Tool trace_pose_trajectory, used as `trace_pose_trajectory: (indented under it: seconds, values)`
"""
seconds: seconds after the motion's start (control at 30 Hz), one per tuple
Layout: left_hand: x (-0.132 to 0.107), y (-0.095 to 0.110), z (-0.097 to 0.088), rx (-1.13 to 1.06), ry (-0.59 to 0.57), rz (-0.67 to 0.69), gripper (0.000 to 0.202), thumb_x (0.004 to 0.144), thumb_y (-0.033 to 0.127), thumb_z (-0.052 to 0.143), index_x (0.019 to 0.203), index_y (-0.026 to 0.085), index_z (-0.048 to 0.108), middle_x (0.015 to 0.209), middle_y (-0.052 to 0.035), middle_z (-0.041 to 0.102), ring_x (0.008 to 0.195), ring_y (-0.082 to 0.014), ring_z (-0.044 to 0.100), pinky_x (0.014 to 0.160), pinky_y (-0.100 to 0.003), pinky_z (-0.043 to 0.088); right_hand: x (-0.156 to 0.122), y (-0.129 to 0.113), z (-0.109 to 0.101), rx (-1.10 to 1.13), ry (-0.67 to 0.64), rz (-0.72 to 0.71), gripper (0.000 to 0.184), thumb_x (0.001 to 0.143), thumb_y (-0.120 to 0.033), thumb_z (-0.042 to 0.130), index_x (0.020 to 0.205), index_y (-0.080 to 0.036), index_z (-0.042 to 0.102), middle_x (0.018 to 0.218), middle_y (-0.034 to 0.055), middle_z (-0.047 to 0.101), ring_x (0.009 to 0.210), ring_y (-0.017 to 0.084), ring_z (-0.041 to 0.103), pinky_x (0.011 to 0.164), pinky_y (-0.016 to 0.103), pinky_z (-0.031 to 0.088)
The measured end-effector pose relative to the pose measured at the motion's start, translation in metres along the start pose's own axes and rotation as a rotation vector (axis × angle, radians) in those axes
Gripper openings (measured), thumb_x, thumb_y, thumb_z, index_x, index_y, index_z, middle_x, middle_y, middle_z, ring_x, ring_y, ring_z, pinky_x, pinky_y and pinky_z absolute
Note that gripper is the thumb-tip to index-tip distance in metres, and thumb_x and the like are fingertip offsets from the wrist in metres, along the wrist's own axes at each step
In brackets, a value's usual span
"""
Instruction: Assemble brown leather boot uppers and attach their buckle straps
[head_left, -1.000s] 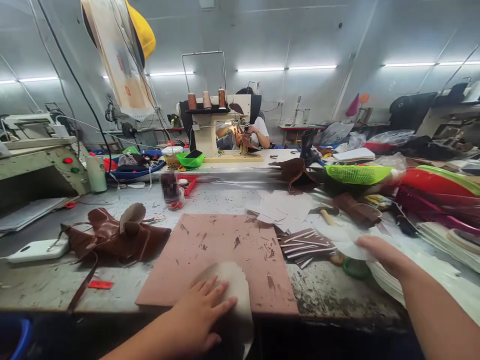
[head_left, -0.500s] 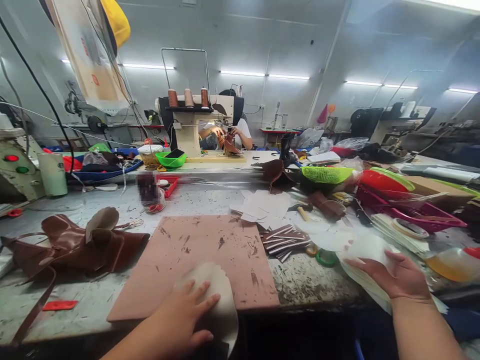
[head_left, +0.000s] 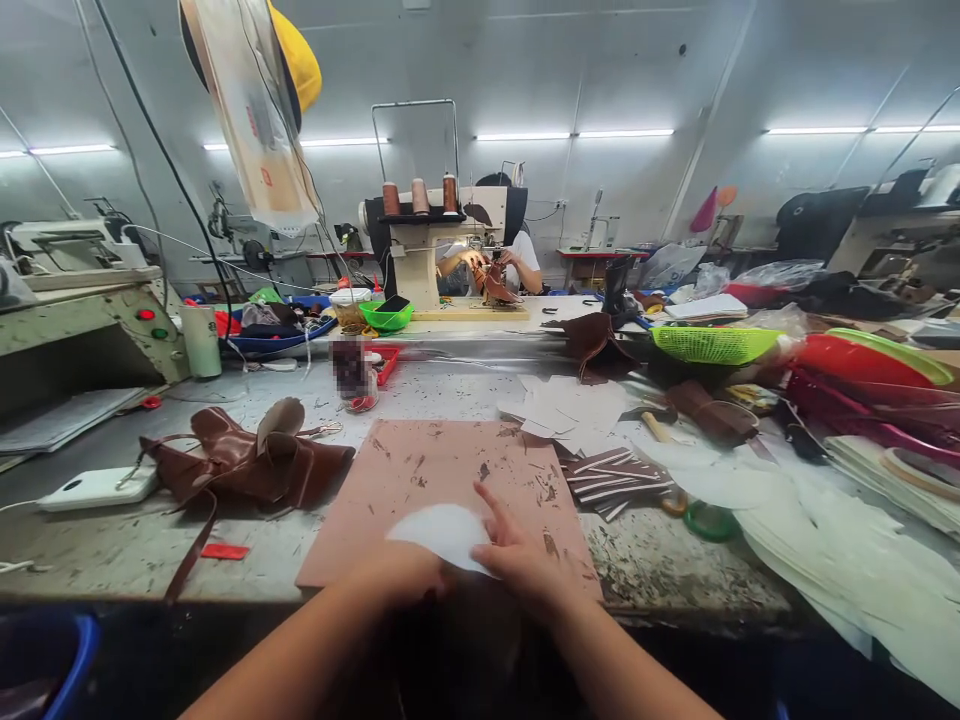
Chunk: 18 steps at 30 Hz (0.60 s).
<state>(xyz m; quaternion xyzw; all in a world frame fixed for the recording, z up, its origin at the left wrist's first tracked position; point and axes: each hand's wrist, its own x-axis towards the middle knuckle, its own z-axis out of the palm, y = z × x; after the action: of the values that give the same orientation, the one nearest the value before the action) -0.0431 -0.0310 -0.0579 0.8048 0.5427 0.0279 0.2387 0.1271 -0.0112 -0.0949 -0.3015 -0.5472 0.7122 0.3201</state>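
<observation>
A rounded white sheet is over the near part of the pink board. My right hand holds the sheet's right edge, thumb lying on top and index finger stretched out past it. At the sheet's near left edge is my left hand, closed, its fingers curled downward; what they grip is hidden. A stack of pale, thin cut sheets hangs over the table's front edge on the right.
Brown leather pieces lie left of the board, near a red strip. On the right are white-edged brown strips, a green tape roll and a hammer. Across the table, a person works at a sewing machine.
My right hand has left the stack of pale sheets and come to the board with a white sheet. My left hand, flat on a cream piece before, is now curled. The view has turned left.
</observation>
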Motion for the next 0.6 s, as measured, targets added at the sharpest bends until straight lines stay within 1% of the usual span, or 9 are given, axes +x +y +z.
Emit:
trace_pose_trajectory:
  seconds: [0.03,0.1,0.17,0.2,0.23,0.3,0.37,0.47,0.6]
  values:
    - [-0.005,-0.005,0.000,-0.036,-0.011,-0.016,0.034,0.072,0.036,0.060,0.103,0.022,0.064,0.103,-0.0016,0.067,0.095,-0.0251,0.061,0.083,-0.030,0.048,0.004,0.008,0.002,-0.102,0.029,0.031,0.074,0.063,-0.022,0.052,0.133,-0.021,0.029,0.088,0.0029,0.060,0.063,0.013,0.057,0.051,0.021,0.045]
    - [-0.016,-0.015,0.000,-0.186,0.007,-0.069,0.037,0.073,0.035,0.059,0.109,0.023,0.059,0.106,-0.0007,0.066,0.095,-0.0222,0.061,0.080,-0.028,0.049,0.007,0.020,0.000,-0.264,0.068,0.068,0.052,0.064,-0.015,0.048,0.115,-0.021,0.050,0.081,0.0013,0.059,0.056,0.011,0.054,0.045,0.018,0.043]
    - [-0.023,-0.023,0.003,-0.380,0.088,-0.168,0.044,0.076,0.030,0.054,0.119,0.022,0.050,0.111,-0.0034,0.063,0.091,-0.0191,0.062,0.077,-0.028,0.050,0.005,0.028,-0.002,-0.341,0.090,0.075,0.036,0.066,-0.013,0.047,0.099,-0.020,0.059,0.084,0.0028,0.059,0.057,0.011,0.054,0.041,0.018,0.043]
    - [-0.025,-0.026,0.006,-0.454,0.133,-0.226,0.046,0.077,0.027,0.050,0.122,0.020,0.045,0.111,-0.0057,0.063,0.086,-0.0181,0.063,0.074,-0.029,0.051,0.003,0.029,-0.002,-0.379,0.106,0.072,0.033,0.067,-0.013,0.047,0.096,-0.020,0.061,0.088,0.0041,0.059,0.060,0.013,0.055,0.040,0.018,0.044]
    - [-0.024,-0.028,0.009,-0.493,0.168,-0.278,0.047,0.077,0.025,0.048,0.123,0.017,0.043,0.109,-0.0074,0.063,0.080,-0.0176,0.063,0.070,-0.030,0.052,0.002,0.030,-0.002,-0.418,0.121,0.065,0.032,0.069,-0.013,0.047,0.096,-0.021,0.062,0.094,0.0053,0.059,0.064,0.014,0.056,0.039,0.019,0.045]
    - [-0.022,-0.030,0.015,-0.485,0.198,-0.334,0.042,0.076,0.021,0.045,0.118,0.016,0.047,0.103,-0.0074,0.065,0.074,-0.0172,0.063,0.068,-0.031,0.052,-0.001,0.027,-0.001,-0.501,0.151,0.034,0.033,0.070,-0.013,0.048,0.097,-0.023,0.063,0.102,0.0060,0.058,0.071,0.017,0.058,0.042,0.022,0.048]
    - [-0.020,-0.030,0.019,-0.466,0.214,-0.328,0.034,0.074,0.018,0.046,0.107,0.016,0.055,0.101,-0.0057,0.066,0.082,-0.0185,0.063,0.077,-0.032,0.051,-0.004,0.023,-0.001,-0.590,0.178,-0.010,0.034,0.069,-0.011,0.050,0.097,-0.022,0.065,0.097,0.0059,0.061,0.073,0.019,0.058,0.056,0.029,0.053]
    - [-0.019,-0.030,0.022,-0.443,0.246,-0.311,0.031,0.073,0.018,0.050,0.101,0.016,0.062,0.107,-0.0057,0.066,0.101,-0.0200,0.059,0.092,-0.031,0.044,-0.008,0.019,-0.004,-0.705,0.207,-0.067,0.032,0.069,-0.012,0.053,0.097,-0.019,0.067,0.087,0.0063,0.063,0.073,0.021,0.058,0.074,0.037,0.050]
    - [-0.021,-0.030,0.024,-0.413,0.259,-0.305,0.033,0.074,0.019,0.051,0.105,0.015,0.063,0.112,-0.0063,0.065,0.107,-0.0188,0.057,0.097,-0.029,0.041,-0.012,0.017,-0.008,-0.828,0.204,-0.093,0.033,0.074,-0.013,0.051,0.102,-0.017,0.067,0.083,0.0070,0.062,0.074,0.022,0.059,0.075,0.035,0.049]
